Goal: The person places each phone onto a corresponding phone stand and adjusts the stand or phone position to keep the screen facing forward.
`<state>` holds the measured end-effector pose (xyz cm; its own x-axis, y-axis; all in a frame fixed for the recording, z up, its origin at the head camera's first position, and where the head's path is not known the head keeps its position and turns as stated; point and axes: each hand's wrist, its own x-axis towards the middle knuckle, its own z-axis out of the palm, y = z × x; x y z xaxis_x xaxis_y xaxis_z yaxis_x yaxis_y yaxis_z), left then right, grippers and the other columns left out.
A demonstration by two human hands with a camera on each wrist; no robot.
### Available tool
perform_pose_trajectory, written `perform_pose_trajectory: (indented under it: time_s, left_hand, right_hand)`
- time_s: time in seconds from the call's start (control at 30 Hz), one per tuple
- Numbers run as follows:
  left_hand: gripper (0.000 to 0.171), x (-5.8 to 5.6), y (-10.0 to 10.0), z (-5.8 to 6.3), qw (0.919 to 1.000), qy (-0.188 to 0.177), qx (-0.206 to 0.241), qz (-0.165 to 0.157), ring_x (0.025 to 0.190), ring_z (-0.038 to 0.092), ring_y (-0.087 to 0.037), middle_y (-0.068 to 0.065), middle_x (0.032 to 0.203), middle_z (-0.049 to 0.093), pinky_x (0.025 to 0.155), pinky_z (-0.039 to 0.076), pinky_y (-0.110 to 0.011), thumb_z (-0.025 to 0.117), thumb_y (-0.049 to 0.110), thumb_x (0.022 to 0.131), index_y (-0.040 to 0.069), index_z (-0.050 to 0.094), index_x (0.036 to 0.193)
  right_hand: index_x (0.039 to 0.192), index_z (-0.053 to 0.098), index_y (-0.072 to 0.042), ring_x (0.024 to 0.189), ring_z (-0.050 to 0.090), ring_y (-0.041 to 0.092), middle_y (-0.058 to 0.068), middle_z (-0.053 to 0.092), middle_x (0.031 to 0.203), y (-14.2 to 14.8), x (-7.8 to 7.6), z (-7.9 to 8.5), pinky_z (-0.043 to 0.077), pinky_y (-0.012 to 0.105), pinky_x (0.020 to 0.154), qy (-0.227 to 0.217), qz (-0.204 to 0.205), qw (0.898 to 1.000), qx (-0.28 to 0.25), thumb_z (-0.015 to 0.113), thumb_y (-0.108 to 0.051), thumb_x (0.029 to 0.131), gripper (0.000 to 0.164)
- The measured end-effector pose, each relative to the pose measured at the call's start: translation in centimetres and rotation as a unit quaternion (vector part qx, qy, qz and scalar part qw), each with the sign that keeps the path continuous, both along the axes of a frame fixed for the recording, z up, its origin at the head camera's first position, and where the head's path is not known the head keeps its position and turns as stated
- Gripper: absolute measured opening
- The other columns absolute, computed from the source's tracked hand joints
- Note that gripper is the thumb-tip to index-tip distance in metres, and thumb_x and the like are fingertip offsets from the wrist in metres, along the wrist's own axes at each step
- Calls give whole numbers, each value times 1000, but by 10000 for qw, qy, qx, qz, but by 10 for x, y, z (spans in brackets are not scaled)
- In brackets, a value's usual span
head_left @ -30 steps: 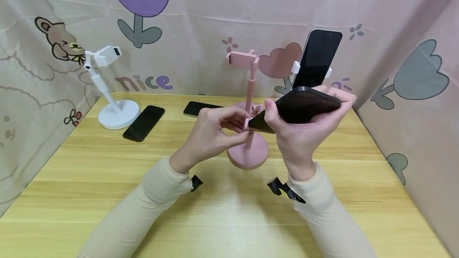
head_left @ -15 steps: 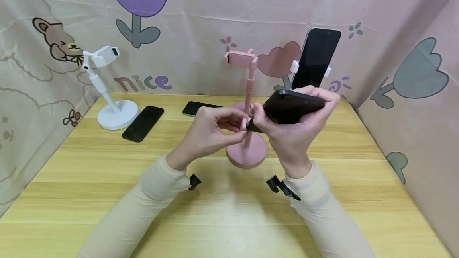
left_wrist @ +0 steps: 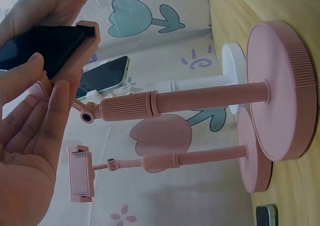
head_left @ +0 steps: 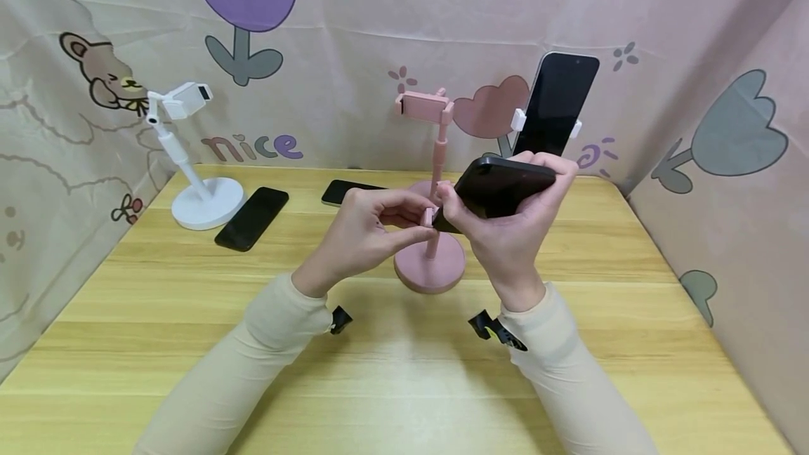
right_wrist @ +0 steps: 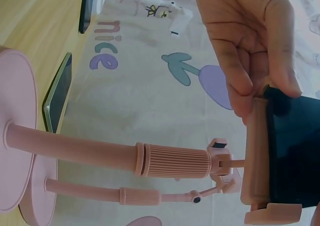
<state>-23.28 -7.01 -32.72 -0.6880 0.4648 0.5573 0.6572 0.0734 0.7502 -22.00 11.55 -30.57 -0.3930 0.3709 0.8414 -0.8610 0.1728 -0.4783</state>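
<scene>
My right hand [head_left: 515, 251] grips a black smartphone [head_left: 499, 192], tilted above the nearer pink phone stand [head_left: 430, 264]. With thumb and fingers, my left hand [head_left: 373, 230] pinches the end of that stand's clamp [right_wrist: 257, 151]. In the right wrist view the phone [right_wrist: 297, 151] lies against the clamp's backing, its lower edge by the clamp's far hooked end and its upper edge by my left fingertips. The left wrist view shows the far hook [left_wrist: 90, 31] over the phone's edge. How firmly the clamp's near end sits on the phone is hidden by my left fingers.
Just behind stands a second pink phone stand [head_left: 423, 107]. At the back right a white stand holds an upright phone [head_left: 559, 100]. A white phone stand [head_left: 208, 202] and a black phone [head_left: 253, 218] are on the left; another phone [head_left: 344, 192] lies behind my left hand.
My right hand has moved left with the smartphone, towards my left hand. The nearer pink stand has shifted slightly left. My left hand keeps its pinch on the clamp.
</scene>
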Motion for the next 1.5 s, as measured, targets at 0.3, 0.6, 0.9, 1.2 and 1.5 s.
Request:
perform_pose_trajectory:
  time_s: [0.3, 0.6, 0.9, 1.2, 1.5]
  left_hand:
    - [20, 1, 1, -4, 9995, 173, 160, 214, 88, 81, -16, -13, 97, 82, 80, 67, -30, 88, -1, 86, -2, 80, 104]
    - [21, 1, 2, -8, 9992, 209, 250, 244, 86, 80, -15, -14, 96, 82, 80, 67, -30, 89, -2, 85, -3, 80, 104]
    - [23, 0, 2, -9, 9990, 252, 257, 269, 87, 80, -16, -14, 97, 82, 80, 67, -30, 89, -2, 84, -3, 80, 105]
    - [25, -2, 4, -7, 9986, 400, 213, 270, 85, 79, -13, -8, 96, 83, 80, 67, -30, 90, 1, 84, 2, 81, 107]
    - [21, 0, 3, -6, 9985, 380, 275, 289, 83, 78, -15, -9, 94, 82, 79, 67, -30, 89, -1, 85, 1, 81, 104]
  right_hand:
    - [112, 41, -7, 81, 66, 17, -3, 57, 94, 0, 1, -4, 50, 27, 82, -94, 274, 9995, 83, 96, -32, 74, 71]
    - [110, 38, -10, 83, 64, 15, -5, 57, 93, 1, 2, -9, 51, 26, 80, -158, 319, 9993, 101, 97, -44, 75, 76]
    - [113, 38, -9, 83, 67, 12, -6, 59, 98, 3, 1, -21, 53, 23, 76, -311, 540, 9978, 222, 96, -48, 77, 79]
    - [115, 37, -8, 87, 69, 11, -6, 61, 102, 4, 0, -32, 55, 23, 81, -419, 745, 9957, 345, 97, -45, 78, 79]
    - [115, 38, -3, 94, 68, 12, -8, 62, 103, 4, -4, -42, 55, 24, 86, -680, 756, 9930, 596, 95, -52, 78, 83]
